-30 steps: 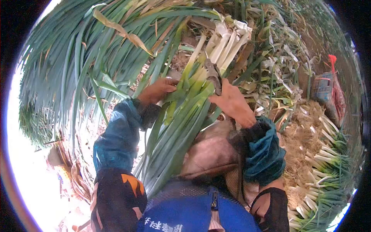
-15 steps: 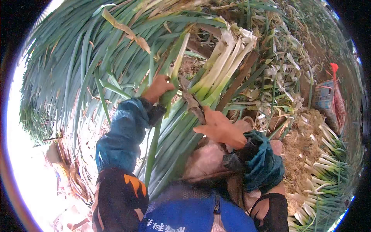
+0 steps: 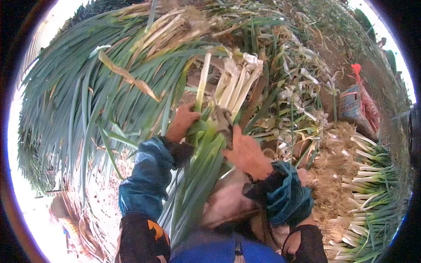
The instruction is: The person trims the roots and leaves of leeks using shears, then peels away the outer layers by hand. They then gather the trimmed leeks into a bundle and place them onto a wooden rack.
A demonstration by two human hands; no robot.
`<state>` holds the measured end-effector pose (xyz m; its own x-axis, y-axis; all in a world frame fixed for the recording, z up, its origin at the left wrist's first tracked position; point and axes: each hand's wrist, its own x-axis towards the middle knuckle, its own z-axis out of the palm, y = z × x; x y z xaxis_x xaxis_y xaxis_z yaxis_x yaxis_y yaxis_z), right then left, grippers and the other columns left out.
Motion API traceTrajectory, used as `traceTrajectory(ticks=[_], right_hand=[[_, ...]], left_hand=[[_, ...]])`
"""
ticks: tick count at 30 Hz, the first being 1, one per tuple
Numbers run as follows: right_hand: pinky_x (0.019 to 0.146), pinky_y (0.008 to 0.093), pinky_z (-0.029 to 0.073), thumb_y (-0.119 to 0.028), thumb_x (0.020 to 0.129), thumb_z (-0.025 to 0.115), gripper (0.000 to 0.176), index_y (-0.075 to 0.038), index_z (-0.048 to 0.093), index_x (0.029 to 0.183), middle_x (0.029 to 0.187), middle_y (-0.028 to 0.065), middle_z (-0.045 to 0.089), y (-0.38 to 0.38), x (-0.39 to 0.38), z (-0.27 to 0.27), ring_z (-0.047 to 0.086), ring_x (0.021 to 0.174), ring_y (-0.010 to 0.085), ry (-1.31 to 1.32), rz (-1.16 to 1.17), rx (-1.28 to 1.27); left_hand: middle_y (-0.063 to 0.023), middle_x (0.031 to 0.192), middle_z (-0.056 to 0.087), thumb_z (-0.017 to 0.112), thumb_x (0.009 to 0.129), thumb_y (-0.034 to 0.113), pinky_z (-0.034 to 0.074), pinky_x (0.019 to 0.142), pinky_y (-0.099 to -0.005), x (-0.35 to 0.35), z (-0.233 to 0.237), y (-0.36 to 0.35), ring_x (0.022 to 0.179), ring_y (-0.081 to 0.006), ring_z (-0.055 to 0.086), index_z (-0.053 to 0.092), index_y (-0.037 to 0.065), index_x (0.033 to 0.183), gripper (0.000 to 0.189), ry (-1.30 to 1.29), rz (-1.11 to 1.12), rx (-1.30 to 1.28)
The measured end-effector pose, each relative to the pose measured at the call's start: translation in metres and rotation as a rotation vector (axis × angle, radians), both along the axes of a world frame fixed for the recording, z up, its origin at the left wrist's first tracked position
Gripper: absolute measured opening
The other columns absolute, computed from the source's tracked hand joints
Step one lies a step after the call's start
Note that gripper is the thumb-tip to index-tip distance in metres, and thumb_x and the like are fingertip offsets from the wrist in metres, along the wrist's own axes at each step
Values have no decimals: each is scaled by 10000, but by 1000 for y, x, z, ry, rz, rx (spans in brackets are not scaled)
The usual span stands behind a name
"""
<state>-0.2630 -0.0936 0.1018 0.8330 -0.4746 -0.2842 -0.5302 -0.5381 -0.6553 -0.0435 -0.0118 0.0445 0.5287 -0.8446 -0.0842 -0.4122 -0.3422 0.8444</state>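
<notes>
My left hand (image 3: 183, 121) grips a single green onion stalk (image 3: 201, 83) that stands upright, white end up. My right hand (image 3: 246, 152) holds a dark knife (image 3: 222, 121), its blade resting against the bundle of green onions (image 3: 206, 166) lying across my lap. The white ends of that bundle (image 3: 234, 85) fan out just beyond both hands. Blue sleeves cover both forearms.
A big heap of long green onion leaves (image 3: 83, 96) fills the left side. Trimmed skins and scraps (image 3: 298, 101) litter the ground ahead. A row of cleaned onions (image 3: 372, 175) lies at the right on straw, with a red-handled basket (image 3: 357, 103) beyond it.
My view has tilted, so everything sits lower in the picture. My left hand has lifted one stalk upright out of the bundle, and my right hand with the knife has closed in beside it.
</notes>
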Motion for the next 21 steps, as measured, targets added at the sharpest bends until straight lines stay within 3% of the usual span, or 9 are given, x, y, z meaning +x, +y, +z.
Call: traceTrajectory(ticks=[3, 5, 7, 9, 11, 16, 19, 21], right_hand=[[700, 484, 434, -293, 774, 612, 675, 153, 304, 1177, 796, 300, 563, 8, -10, -1, 558, 794, 442, -108, 46, -92], [677, 489, 437, -286, 772, 613, 579, 115, 354, 1100, 764, 293, 569, -3, -7, 4, 562, 762, 457, -40, -34, -29], [671, 494, 438, -284, 768, 618, 530, 94, 373, 1048, 757, 291, 574, -12, -6, 1, 563, 757, 463, -19, -104, -38], [682, 492, 444, -282, 766, 619, 494, 76, 379, 1008, 765, 296, 578, -18, -10, -11, 566, 778, 462, -86, -79, -78], [695, 489, 451, -277, 761, 624, 480, 68, 382, 990, 770, 299, 581, -23, -11, -17, 569, 792, 461, -68, -105, -103], [708, 484, 463, -260, 744, 645, 484, 62, 384, 993, 773, 303, 583, -47, -1, -20, 573, 810, 461, 12, -199, -116], [697, 485, 465, -250, 734, 657, 487, 59, 386, 994, 777, 302, 585, -53, 3, -26, 574, 805, 460, 35, -211, -128], [694, 480, 466, -253, 738, 652, 478, 57, 388, 988, 784, 300, 586, -65, 5, -32, 575, 806, 457, 11, -261, -194]], left_hand=[[-182, 779, 632, 588, 631, 140, 469, 678, -339, -6, -1, -26, 718, -237, 606, 619, -23, 992, 397, 27, 46, 20], [-182, 785, 635, 590, 626, 144, 471, 690, -335, -18, 23, -36, 733, -246, 610, 618, -16, 999, 407, 120, 61, 79], [-168, 842, 645, 586, 641, 154, 472, 713, -331, -8, -28, -40, 767, -236, 612, 608, -28, 1013, 415, -6, -23, 61], [-166, 878, 650, 591, 642, 157, 475, 727, -328, -12, -40, -39, 786, -235, 615, 601, -35, 1027, 430, -50, -83, 28], [-177, 893, 651, 608, 629, 155, 479, 732, -325, -30, -14, -31, 791, -245, 619, 598, -37, 1040, 453, -6, -123, -20], [-258, 879, 619, 626, 603, 178, 471, 755, -380, -56, -6, -13, 837, -359, 617, 575, -56, 1037, 496, -36, -93, 126], [-228, 964, 630, 618, 614, 171, 474, 783, -336, -61, -5, -8, 875, -279, 617, 532, -72, 1123, 571, -15, -168, 238], [-231, 966, 627, 627, 645, 190, 472, 790, -336, -67, 0, -1, 888, -290, 615, 531, -71, 1126, 555, 18, -176, 193]])
